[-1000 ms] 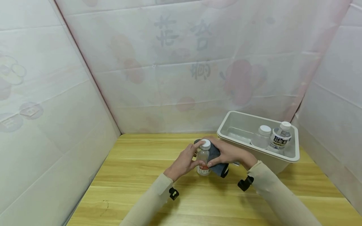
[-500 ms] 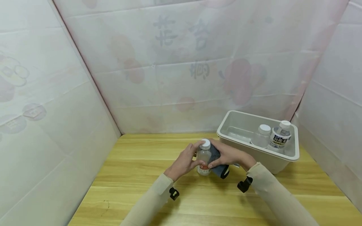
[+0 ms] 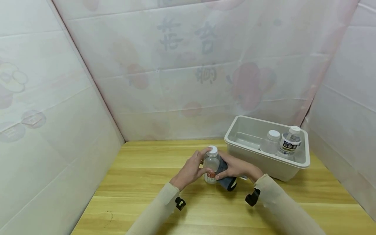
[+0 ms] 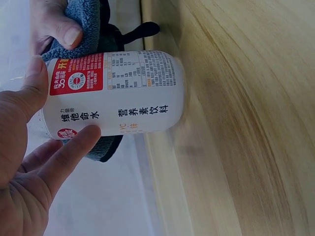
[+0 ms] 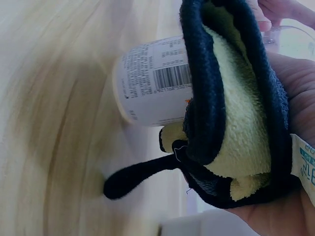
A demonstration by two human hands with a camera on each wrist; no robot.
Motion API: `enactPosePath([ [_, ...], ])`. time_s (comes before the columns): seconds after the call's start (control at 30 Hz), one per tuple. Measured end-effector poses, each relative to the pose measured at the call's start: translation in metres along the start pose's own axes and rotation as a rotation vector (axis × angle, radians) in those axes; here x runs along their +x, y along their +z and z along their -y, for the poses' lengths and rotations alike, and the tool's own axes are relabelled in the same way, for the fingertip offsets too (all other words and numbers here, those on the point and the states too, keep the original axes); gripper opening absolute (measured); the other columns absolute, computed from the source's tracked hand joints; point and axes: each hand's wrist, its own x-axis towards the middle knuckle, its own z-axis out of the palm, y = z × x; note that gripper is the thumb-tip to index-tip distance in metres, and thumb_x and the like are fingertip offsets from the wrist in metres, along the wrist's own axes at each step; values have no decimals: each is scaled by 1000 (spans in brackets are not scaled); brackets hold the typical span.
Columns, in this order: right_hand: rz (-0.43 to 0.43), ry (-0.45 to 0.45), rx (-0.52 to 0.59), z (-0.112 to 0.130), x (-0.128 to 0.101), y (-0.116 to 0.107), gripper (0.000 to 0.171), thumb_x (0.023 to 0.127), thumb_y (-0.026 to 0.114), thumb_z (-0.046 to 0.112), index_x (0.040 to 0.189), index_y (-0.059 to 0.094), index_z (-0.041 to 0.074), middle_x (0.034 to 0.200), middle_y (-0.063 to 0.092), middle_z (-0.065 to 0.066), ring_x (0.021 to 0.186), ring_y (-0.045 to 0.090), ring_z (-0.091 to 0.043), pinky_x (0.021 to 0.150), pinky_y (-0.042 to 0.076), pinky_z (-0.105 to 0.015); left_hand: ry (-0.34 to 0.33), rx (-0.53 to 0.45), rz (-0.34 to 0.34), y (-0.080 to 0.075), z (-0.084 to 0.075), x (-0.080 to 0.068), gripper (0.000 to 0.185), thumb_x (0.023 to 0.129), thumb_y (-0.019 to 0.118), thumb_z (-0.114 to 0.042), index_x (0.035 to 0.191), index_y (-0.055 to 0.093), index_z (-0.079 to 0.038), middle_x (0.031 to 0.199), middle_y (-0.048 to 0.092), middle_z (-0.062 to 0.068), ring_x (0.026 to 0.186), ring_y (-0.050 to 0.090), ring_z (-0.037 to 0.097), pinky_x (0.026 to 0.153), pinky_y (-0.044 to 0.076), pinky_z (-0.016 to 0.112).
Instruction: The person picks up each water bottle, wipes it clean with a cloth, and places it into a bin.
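Note:
A clear plastic bottle (image 3: 213,160) with a white cap stands upright on the table. My left hand (image 3: 191,168) holds it, one finger up at the cap and the thumb low on the side. Its white label (image 4: 113,105) carries a red panel in the left wrist view. In my right hand (image 3: 237,165) is a folded towel cloth (image 3: 227,184), pressed against the bottle's right side. The cloth is blue-grey outside; the right wrist view shows a pale yellow inner face (image 5: 241,113), dark edging and a black hanging loop (image 5: 140,177). Some right-hand fingers are hidden behind the bottle.
A pale grey bin (image 3: 255,153) stands right of the hands. Inside it, at the right end, are a clear white-capped bottle (image 3: 270,145) and a labelled bottle (image 3: 289,143). Printed sheets (image 3: 176,98) wall the back and sides of the wooden table (image 3: 132,189).
The cloth has slid slightly down the bottle's side with the right hand, and its dark edge behind the cap no longer shows. The left hand keeps its hold.

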Motion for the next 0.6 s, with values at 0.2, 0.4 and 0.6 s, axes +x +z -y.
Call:
enactPosePath([
  [0.2, -10, 37, 30, -5, 0, 6, 108, 80, 87, 36, 162, 19, 19, 155, 45, -13, 140, 48, -35, 115, 35, -60, -5, 0, -3, -1, 0, 0, 85, 91, 71, -31, 157, 18, -27, 105, 51, 10, 92, 62, 21, 78, 56, 24],
  [0.4, 36, 82, 34, -21, -2, 21, 108, 82, 85, 35, 162, 16, 13, 156, 43, -14, 144, 43, -37, 117, 31, -62, -6, -19, -3, 0, 0, -1, 84, 92, 70, -30, 157, 17, -27, 106, 51, 11, 94, 65, 22, 77, 59, 27],
  [0.6, 38, 117, 0, -22, -5, 22, 102, 80, 87, 35, 158, 26, 8, 153, 47, -16, 143, 43, -37, 118, 30, -62, -35, -45, 24, -1, -1, -1, 85, 92, 70, -31, 157, 16, -28, 107, 51, 12, 98, 65, 24, 81, 60, 32],
])
